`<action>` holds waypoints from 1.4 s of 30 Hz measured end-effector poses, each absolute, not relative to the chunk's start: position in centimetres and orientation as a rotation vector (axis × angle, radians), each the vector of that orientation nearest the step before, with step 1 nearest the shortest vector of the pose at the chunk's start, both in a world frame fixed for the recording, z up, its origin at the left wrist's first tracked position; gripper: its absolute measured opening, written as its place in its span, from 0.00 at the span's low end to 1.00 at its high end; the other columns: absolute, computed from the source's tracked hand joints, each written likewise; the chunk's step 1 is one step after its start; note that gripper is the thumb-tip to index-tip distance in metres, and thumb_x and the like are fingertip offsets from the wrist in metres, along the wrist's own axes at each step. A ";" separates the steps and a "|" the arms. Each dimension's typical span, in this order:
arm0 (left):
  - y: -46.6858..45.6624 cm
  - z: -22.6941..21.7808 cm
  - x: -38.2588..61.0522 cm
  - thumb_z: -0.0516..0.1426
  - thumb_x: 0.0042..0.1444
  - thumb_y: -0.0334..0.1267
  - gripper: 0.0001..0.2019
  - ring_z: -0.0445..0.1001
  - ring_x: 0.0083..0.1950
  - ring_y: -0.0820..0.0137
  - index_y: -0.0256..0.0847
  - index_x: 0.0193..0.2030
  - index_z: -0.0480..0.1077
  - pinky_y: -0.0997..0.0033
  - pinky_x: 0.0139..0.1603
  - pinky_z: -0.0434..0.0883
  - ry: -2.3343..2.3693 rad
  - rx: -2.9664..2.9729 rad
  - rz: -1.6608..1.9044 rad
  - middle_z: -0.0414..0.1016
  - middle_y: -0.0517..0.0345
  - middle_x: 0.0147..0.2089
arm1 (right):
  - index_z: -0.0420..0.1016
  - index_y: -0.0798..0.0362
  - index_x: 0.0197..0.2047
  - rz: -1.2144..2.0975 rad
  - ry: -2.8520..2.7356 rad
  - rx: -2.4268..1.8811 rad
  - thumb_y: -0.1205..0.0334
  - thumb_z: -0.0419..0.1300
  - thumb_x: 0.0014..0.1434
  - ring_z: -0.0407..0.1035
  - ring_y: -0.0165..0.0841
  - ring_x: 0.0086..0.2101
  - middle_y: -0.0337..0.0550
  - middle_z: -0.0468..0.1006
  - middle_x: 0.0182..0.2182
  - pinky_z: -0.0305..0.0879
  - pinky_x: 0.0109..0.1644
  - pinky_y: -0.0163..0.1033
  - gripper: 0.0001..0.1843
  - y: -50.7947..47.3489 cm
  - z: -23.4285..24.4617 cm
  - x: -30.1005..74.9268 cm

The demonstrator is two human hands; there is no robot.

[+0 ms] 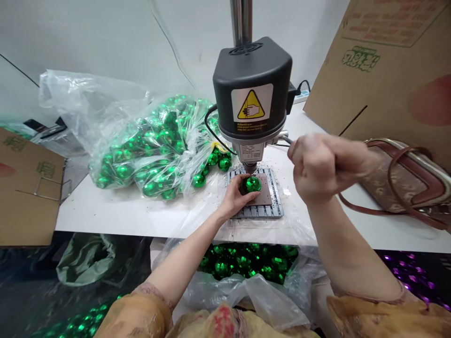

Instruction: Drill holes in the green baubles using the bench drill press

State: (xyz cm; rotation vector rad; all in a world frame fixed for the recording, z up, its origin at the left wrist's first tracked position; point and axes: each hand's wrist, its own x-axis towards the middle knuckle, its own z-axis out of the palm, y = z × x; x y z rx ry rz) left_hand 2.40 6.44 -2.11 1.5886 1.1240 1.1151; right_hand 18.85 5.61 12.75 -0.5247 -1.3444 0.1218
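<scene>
A shiny green mirrored ball (pixel 252 184) sits on a small brown board (pixel 265 196) under the chuck of a black bench drill press (pixel 252 89). My left hand (pixel 237 195) is closed around the ball's left and front sides, thumb in front. Beneath the board lies the slotted grey metal base plate (pixel 278 206), sprinkled with dark specks. My right hand (pixel 322 166), slightly blurred, is a fist at the drill's right side. It is wrapped round the end of the feed lever (pixel 286 138); most of that lever is hidden by the fingers.
A clear plastic bag of green balls (pixel 155 150) lies left of the drill, with several loose balls at its mouth. Below the table edge stands an open, plastic-lined box of green balls (pixel 246 263). Cardboard boxes (pixel 380 61) and a brown handbag (pixel 405 183) are at right.
</scene>
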 end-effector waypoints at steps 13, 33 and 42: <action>-3.1 4.2 -3.2 0.67 0.52 0.58 0.22 0.74 0.44 0.59 0.43 0.43 0.73 0.63 0.43 0.69 0.938 2.298 0.182 0.76 0.53 0.41 | 0.55 0.56 0.17 0.375 -1.181 -0.453 0.70 0.58 0.63 0.49 0.14 0.16 0.30 0.56 0.12 0.44 0.20 0.31 0.25 7.2 17.7 18.4; 12.2 0.3 -3.3 0.69 0.51 0.38 0.24 0.71 0.37 0.69 0.41 0.53 0.71 0.68 0.41 0.70 1.430 1.758 1.174 0.75 0.56 0.43 | 0.56 0.55 0.16 0.320 -1.154 -0.390 0.71 0.59 0.62 0.50 0.17 0.15 0.30 0.54 0.12 0.45 0.19 0.32 0.25 7.5 17.4 18.2; 8.6 -0.3 -1.3 0.70 0.49 0.51 0.29 0.71 0.33 0.72 0.41 0.56 0.74 0.71 0.34 0.69 1.116 1.596 0.983 0.80 0.53 0.46 | 0.54 0.54 0.16 0.338 -1.142 -0.385 0.67 0.61 0.62 0.49 0.17 0.14 0.29 0.54 0.12 0.45 0.17 0.32 0.26 7.5 17.4 18.2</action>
